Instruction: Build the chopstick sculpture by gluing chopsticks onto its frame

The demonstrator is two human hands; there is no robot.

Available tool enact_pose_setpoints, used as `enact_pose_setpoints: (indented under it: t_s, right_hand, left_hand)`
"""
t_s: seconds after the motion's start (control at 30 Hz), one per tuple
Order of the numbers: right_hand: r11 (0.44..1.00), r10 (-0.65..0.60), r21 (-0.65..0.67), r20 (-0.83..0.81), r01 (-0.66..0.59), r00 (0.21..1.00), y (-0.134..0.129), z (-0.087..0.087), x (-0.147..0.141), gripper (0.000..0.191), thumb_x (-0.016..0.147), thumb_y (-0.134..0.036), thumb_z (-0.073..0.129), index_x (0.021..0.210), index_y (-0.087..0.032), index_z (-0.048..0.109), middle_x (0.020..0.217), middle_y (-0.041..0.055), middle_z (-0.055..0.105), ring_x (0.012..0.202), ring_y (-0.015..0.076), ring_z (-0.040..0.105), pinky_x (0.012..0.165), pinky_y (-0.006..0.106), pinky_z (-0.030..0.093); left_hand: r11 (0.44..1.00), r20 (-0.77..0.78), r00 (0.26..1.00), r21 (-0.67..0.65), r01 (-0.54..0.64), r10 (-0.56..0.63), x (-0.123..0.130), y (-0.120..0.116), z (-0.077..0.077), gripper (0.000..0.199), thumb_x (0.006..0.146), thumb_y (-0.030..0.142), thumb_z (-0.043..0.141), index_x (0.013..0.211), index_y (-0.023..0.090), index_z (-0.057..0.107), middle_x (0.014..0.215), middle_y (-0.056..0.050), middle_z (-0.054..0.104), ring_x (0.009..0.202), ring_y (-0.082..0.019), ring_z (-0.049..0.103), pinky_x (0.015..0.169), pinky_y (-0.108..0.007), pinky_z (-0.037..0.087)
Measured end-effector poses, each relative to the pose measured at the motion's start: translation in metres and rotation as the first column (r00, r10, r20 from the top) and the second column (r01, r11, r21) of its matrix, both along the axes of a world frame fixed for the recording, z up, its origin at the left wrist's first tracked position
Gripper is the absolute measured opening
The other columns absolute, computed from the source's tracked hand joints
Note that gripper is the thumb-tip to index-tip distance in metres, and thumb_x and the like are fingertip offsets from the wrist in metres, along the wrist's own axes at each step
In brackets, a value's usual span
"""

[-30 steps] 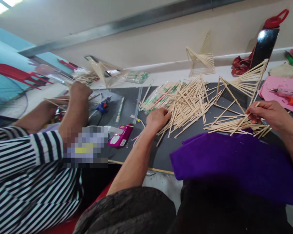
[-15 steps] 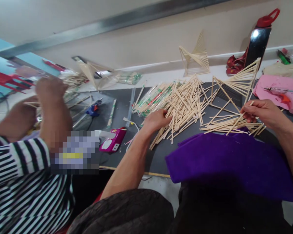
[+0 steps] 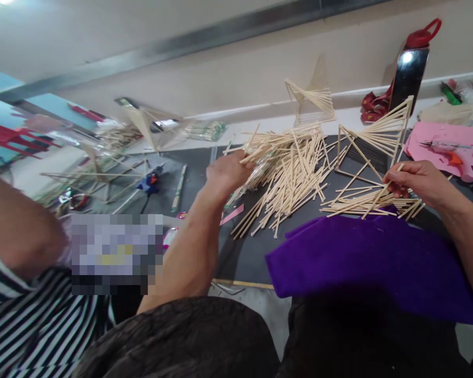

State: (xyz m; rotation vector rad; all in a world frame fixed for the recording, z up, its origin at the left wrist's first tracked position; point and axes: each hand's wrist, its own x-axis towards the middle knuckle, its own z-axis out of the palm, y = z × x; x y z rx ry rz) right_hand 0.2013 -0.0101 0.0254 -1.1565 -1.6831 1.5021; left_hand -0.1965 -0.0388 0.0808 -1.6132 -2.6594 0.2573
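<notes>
My left hand (image 3: 229, 170) is closed on several loose wooden chopsticks (image 3: 276, 140) at the upper left of a large pile of chopsticks (image 3: 295, 176); its fingertips are partly hidden. In my right hand (image 3: 418, 181), thumb and fingers pinch a single chopstick (image 3: 374, 200) that slants down to the left. Below it lies a smaller heap of chopsticks (image 3: 339, 206). Just behind stands a twisted frame of chopsticks (image 3: 386, 126), glued in a fan shape. Wrapped chopsticks, partly covered, lie under and behind my left hand.
A purple cloth (image 3: 339, 257) covers the table's front edge. At right a glue gun (image 3: 449, 155) rests on a pink sheet (image 3: 421, 136). A phone (image 3: 408, 81) leans on a red-lidded bottle (image 3: 423, 35). Leftward are a blue glue gun (image 3: 150, 181) and a co-worker's arm (image 3: 19, 215).
My left hand has moved left and away from me, from the pile's near side, and now has chopsticks in it. My right hand keeps its pinch. The co-worker's hands have moved out of view leftward.
</notes>
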Motion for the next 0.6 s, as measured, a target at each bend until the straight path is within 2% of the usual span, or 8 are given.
enact_pose_setpoints:
  t_s: [0.17,0.27,0.33,0.43,0.6]
  right_hand:
    - [1.0,0.014,0.0,-0.009,-0.014,1.0,0.0,0.001,-0.001,0.027,0.075,-0.046,0.069,0.07,-0.02,0.07,0.063,0.0032,0.066,0.048,0.0097,0.055,0.043,0.023,0.039]
    - [1.0,0.02,0.004,-0.013,-0.02,1.0,0.0,0.001,-0.001,0.026,0.075,-0.045,0.07,0.07,-0.02,0.07,0.063,0.0031,0.066,0.048,0.0094,0.054,0.043,0.023,0.039]
    - [1.0,0.015,0.007,-0.017,-0.015,1.0,-0.001,0.002,-0.001,0.025,0.075,-0.045,0.07,0.069,-0.021,0.07,0.063,0.003,0.066,0.047,0.009,0.053,0.042,0.023,0.038]
    - [1.0,0.008,0.006,-0.022,-0.008,1.0,-0.001,0.002,-0.001,0.025,0.076,-0.044,0.07,0.068,-0.02,0.069,0.062,0.003,0.066,0.046,0.0088,0.053,0.042,0.022,0.038]
    - [1.0,0.012,0.001,-0.01,-0.012,1.0,-0.001,0.003,-0.003,0.027,0.075,-0.046,0.07,0.069,-0.019,0.069,0.063,0.0032,0.066,0.047,0.0091,0.054,0.042,0.022,0.039]
  left_hand:
    - [0.989,-0.102,0.995,0.14,0.036,-0.022,0.01,0.002,0.025,0.048,0.092,0.039,0.035,0.124,0.013,0.059,0.117,-0.022,0.066,0.109,-0.039,0.06,0.087,-0.051,0.046]
    - [0.982,-0.157,0.987,0.179,0.062,-0.034,0.015,0.002,0.031,0.045,0.091,0.035,0.037,0.121,0.011,0.062,0.114,-0.022,0.067,0.109,-0.038,0.061,0.088,-0.052,0.046]
    - [0.98,-0.169,0.984,0.183,0.079,-0.047,0.015,0.001,0.032,0.044,0.091,0.031,0.038,0.126,0.016,0.061,0.118,-0.018,0.066,0.11,-0.037,0.06,0.089,-0.051,0.046]
    - [0.987,-0.175,0.981,0.126,0.104,-0.081,0.012,-0.002,0.033,0.046,0.089,0.03,0.043,0.131,0.022,0.058,0.126,-0.015,0.062,0.113,-0.035,0.059,0.09,-0.048,0.047]
    - [0.99,-0.116,0.988,-0.114,0.089,-0.103,-0.002,-0.008,0.038,0.056,0.078,0.045,0.058,0.131,0.026,0.058,0.116,-0.01,0.068,0.108,-0.034,0.061,0.086,-0.041,0.047]
